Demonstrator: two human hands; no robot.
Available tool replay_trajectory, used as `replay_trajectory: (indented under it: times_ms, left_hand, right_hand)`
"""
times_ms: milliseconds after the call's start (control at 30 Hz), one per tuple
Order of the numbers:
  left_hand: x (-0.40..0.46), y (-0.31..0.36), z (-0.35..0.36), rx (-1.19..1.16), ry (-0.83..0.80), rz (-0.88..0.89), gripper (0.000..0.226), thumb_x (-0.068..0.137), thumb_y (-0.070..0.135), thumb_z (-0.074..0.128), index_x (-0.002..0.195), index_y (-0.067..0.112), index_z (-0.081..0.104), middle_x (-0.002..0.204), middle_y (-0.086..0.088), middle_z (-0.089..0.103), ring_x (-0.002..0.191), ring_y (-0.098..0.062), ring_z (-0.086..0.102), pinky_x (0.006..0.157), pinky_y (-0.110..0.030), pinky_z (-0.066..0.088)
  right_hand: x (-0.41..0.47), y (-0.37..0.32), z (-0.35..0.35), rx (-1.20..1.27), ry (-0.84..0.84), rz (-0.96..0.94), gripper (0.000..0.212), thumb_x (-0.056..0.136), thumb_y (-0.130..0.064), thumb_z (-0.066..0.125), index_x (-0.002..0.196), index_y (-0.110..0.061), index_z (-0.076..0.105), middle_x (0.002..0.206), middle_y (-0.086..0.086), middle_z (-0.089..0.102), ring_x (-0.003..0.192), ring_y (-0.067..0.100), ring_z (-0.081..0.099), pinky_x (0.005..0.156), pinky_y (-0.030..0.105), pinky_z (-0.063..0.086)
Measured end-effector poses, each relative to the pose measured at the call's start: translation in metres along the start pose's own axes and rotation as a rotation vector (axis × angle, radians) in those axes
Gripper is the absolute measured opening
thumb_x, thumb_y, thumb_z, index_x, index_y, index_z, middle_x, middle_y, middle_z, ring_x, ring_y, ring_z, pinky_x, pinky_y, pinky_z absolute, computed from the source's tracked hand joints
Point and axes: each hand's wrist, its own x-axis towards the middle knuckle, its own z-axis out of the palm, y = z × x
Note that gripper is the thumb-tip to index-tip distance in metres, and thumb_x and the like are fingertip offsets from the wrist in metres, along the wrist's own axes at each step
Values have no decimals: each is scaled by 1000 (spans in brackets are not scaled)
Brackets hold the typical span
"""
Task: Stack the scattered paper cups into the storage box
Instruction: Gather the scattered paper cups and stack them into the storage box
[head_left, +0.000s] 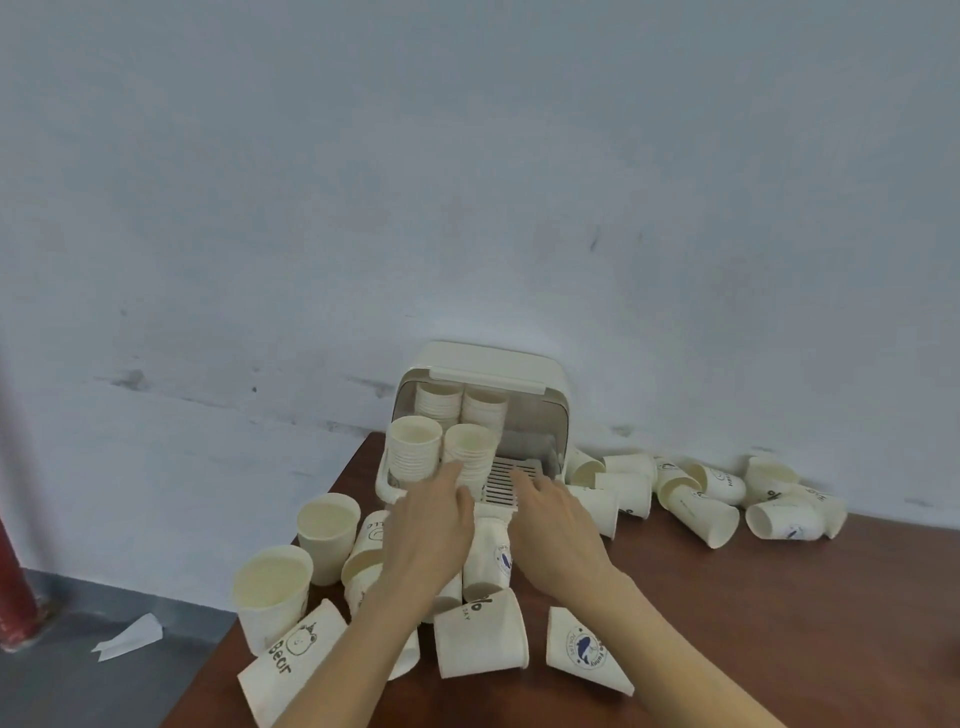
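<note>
Left hand (431, 525) at frame centre, fingers straight and together, tips touching the front cup stack (466, 457) in the open storage box (540, 415), right hand (558, 525) beside it, fingers loosely spread over the box's slatted tray (506, 480), loose paper cups (696, 499) scattered across the brown worktop (779, 597).

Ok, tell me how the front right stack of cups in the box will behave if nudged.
The front right stack looks light, thin paper, so probably slides easily. Tall and narrow, it may tip; the left hand is beside it. Its neighbouring stack might brace it.
</note>
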Motion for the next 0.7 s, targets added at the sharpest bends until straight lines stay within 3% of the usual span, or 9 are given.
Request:
replay_trajectory:
  times_ms: [167,467,600,700]
  left_hand:
    - [-42,23,17,-69,-6,52,41,100,34,36,141,34,41,116,7,61,105,-14,58,87,-33,48]
    - [-39,90,52,-199,-34,154,37,99,35,40,135,36,49,108,11,63,97,-11,60,88,-33,49]
    - [-20,111,75,-227,-29,166,34,97,32,42,129,35,54,106,8,65,94,-14,61,86,-37,49]
    - [-12,118,96,-194,-67,195,34,97,30,43,129,32,55,104,6,66,93,-16,60,86,-36,49]
  right_hand:
    - [-30,27,-9,89,15,99,39,92,-13,43,131,-17,40,110,3,54,101,19,46,78,27,40]
    - [-39,89,-12,190,64,304,49,93,-19,41,141,-17,36,114,3,55,110,22,47,86,32,41]
    - [-34,115,-3,197,100,318,37,93,-21,41,129,-18,43,103,1,55,98,22,46,72,32,35]
    - [-29,137,3,214,102,346,29,91,-21,42,119,-17,47,96,2,57,94,24,48,69,35,38]
